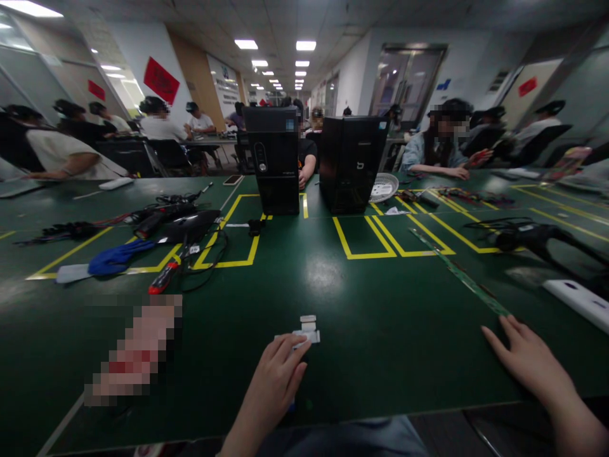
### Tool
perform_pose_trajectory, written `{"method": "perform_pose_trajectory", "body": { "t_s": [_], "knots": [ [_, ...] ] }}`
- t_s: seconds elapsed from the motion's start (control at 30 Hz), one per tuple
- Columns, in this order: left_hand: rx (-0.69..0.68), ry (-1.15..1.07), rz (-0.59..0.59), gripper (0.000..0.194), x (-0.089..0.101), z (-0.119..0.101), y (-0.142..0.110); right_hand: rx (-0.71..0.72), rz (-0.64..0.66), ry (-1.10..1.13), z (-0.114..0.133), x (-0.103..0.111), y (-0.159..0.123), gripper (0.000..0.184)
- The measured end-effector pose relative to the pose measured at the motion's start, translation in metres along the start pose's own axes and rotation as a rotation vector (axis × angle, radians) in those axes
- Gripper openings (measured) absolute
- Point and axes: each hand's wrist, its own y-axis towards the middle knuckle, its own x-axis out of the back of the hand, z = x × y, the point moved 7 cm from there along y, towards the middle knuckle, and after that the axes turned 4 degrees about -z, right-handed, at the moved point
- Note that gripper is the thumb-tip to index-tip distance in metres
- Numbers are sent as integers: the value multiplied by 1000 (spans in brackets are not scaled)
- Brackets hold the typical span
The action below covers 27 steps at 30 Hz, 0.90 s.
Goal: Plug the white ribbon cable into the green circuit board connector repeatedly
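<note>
My left hand (280,371) lies at the front middle of the green table, fingers stretched over a small white flat piece with tabs (309,331), perhaps a flat cable. The fingertips cover part of it, and the thumb stands a little apart. To the right, my right hand (530,355) is open, with the thumb spread away. Its fingertips touch the near end of a long, narrow green circuit board strip (469,279), which slants away to the far left on the table.
Two black computer cases (276,165) stand mid-table. At left lie a red-and-black screwdriver (164,278), a blue glove (118,257), black cables (162,216) and a pixelated patch. A white power strip (578,303) and black cables lie right. Several people sit beyond.
</note>
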Motion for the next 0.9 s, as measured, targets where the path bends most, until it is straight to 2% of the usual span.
{"method": "perform_pose_trajectory", "body": {
  "t_s": [0.1, 0.3, 0.43, 0.63, 0.9],
  "knots": [
    [-5, 4, 1, 35, 0, 0, 0, 59, 57, 94, 26, 8, -13, 77],
    [-3, -5, 12, 35, -2, 1, 0, 395, 32, 273, 88, 31, -45, 56],
    [3, -19, 7, 33, -1, 1, 1, 554, 52, 315, 113, 38, -58, 52],
    [-10, -25, 2, 33, 0, -1, 2, 638, 156, 397, 150, 41, -43, 48],
    [-4, -7, -6, 33, 0, -2, 3, 855, 264, 515, 241, 45, -19, 46]
  ]
}}
